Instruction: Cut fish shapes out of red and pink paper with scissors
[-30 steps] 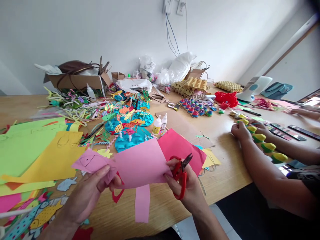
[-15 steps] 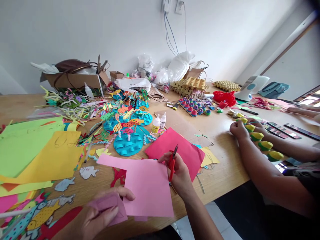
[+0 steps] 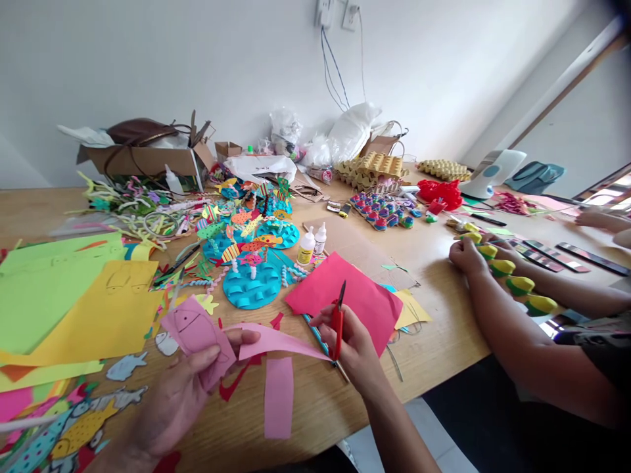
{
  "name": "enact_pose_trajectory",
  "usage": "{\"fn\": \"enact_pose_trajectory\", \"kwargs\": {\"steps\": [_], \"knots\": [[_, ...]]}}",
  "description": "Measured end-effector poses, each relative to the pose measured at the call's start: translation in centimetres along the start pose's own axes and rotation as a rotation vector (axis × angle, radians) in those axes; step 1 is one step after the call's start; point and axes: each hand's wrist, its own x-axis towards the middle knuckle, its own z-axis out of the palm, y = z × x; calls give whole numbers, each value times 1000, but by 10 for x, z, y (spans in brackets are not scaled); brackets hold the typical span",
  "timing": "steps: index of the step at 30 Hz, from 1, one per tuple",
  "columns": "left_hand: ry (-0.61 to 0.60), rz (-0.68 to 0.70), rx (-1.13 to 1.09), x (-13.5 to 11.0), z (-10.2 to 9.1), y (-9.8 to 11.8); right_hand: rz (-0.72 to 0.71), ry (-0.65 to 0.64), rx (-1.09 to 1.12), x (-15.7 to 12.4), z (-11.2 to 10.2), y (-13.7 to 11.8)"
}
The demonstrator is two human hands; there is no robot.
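A pink card [image 3: 187, 326] bearing a drawn fish is hanging above the wooden table [image 3: 436, 282], the left hand's [image 3: 175, 391] fingers pinching it. A larger pink sheet [image 3: 279, 344] is stretching between both hands. The right hand's [image 3: 355, 345] fingers are grasping red-handled scissors [image 3: 338, 332]; whether they are also gripping the sheet, I cannot tell. Below, a pink strip [image 3: 279, 401] is lying flat.

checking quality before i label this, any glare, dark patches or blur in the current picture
Head view: glare washes out the bright slatted area at the right edge; head view: the top-right corner is dark and blurred, the lower right nearly black; head view: the pink paper piece with a drawn fish in the left hand shows clear lines.
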Motion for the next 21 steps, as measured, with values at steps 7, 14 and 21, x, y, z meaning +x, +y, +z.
{"fn": "enact_pose_trajectory", "kwargs": {"steps": [7,14,21], "knots": [[-13,29,-88,9,10,8,38,-159,96,-15,1,-9],[55,199,75,4,1,10,45,-63,-219,-20,-2,-11],[57,325,128,-6,-8,1,44,-202,-526,-44,3,0]]}}
